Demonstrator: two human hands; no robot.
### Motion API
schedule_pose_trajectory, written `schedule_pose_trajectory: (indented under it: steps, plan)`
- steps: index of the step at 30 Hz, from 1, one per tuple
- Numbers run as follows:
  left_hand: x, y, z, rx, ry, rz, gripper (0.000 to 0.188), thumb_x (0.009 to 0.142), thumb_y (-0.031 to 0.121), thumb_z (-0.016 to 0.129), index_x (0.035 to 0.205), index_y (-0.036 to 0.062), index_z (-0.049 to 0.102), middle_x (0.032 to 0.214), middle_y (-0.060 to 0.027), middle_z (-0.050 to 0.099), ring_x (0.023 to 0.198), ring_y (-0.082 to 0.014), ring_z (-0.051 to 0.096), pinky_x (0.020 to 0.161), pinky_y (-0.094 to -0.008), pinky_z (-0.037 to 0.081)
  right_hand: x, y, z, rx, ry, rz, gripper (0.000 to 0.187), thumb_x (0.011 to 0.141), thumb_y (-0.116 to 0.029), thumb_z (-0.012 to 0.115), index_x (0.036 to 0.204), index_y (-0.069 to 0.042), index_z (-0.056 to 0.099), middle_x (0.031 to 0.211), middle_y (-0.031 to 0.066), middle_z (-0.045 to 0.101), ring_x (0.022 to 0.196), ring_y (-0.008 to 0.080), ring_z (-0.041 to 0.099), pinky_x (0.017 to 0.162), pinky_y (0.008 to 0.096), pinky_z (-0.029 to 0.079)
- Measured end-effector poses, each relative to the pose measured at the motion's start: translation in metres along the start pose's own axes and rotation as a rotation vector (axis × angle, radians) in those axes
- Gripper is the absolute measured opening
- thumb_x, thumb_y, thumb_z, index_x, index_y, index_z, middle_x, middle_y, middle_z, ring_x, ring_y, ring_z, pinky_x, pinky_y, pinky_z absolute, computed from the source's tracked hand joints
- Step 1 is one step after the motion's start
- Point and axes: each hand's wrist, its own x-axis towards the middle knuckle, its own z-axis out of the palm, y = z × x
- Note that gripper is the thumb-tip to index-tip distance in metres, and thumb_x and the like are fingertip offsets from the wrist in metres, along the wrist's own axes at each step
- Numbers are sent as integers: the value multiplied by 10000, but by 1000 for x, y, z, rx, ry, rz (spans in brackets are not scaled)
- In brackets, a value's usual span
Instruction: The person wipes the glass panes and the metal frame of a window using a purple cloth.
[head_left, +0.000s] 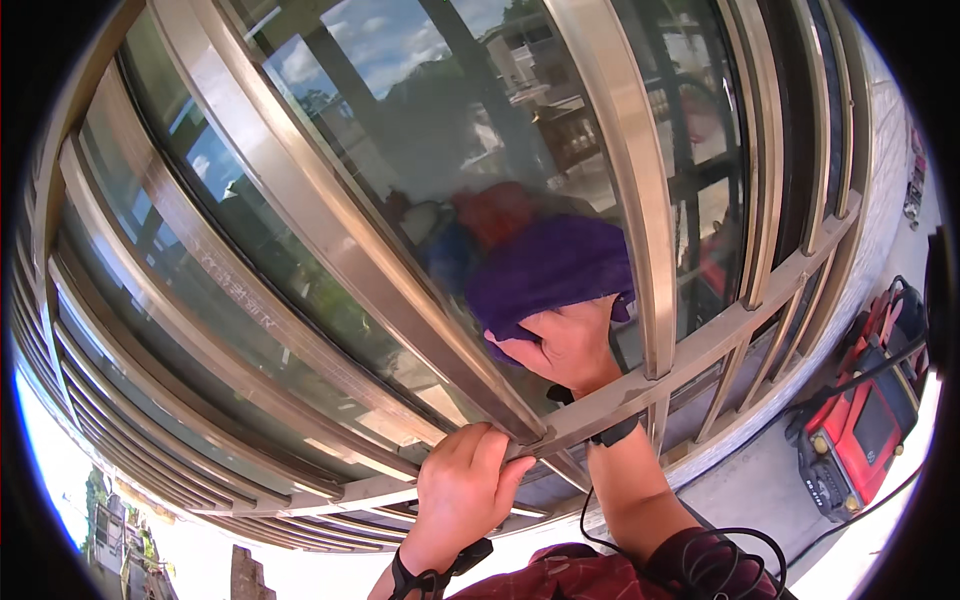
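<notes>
One rich purple cloth (550,262), soft-looking and bunched into folds, sits in the right hand (570,340), its fingers partly hidden in the fabric, before the window (430,130). Bars (628,150) flank that grip; below it, the left hand (465,480) clasps a metal rail (605,407).

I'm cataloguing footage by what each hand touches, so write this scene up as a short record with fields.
Right hand: holding a purple cloth, fingers mostly hidden by it
Cloth position: behind the upright metal bars, up at the window glass
Left hand: curled over the horizontal rail, near the foot of a bar
Wrists: something black on each
Right background: red vehicle on the ground
</notes>
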Motion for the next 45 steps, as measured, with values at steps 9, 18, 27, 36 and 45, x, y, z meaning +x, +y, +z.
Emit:
schedule_pose_trajectory:
  steps: [9,18,27,36,45]
  plan:
    - [6,-5,-3,-16,-44,18,299,697,140,757,870,-2,560,719,-126,560,627,-330,547,541,-395,429,28,5,16,-289,32,-21,270,623,-387,740,835,-222,717,1046,27,612,1028,287,516,874,500,280]
    - [3,-10,-1,-24,-67,83,318,734,143,726,963,-8,565,770,-134,562,635,-312,544,550,-386,439,-90,5,-5,-254,-257,134,302,629,-327,689,919,-246,714,1023,23,644,1005,285,560,838,483,373]
    - [4,-7,0,3,-45,77,259,746,135,709,866,-11,532,710,-128,508,602,-308,507,502,-390,400,-283,25,-25,-287,-858,506,300,702,-269,671,975,-144,666,1100,76,608,1061,322,532,911,521,379]
    - [4,0,-3,-11,7,30,292,718,144,732,863,-7,529,752,-149,552,645,-338,528,555,-413,416,-356,50,-34,-317,-1050,555,235,693,-230,682,928,-237,693,1034,80,582,1079,311,480,920,496,361]
    - [-3,-2,-10,9,-40,24,302,735,207,710,886,-2,553,844,-152,589,756,-330,597,658,-388,493,-225,14,-19,-148,-676,419,285,669,-164,692,952,-138,663,977,102,579,958,355,529,862,467,417]
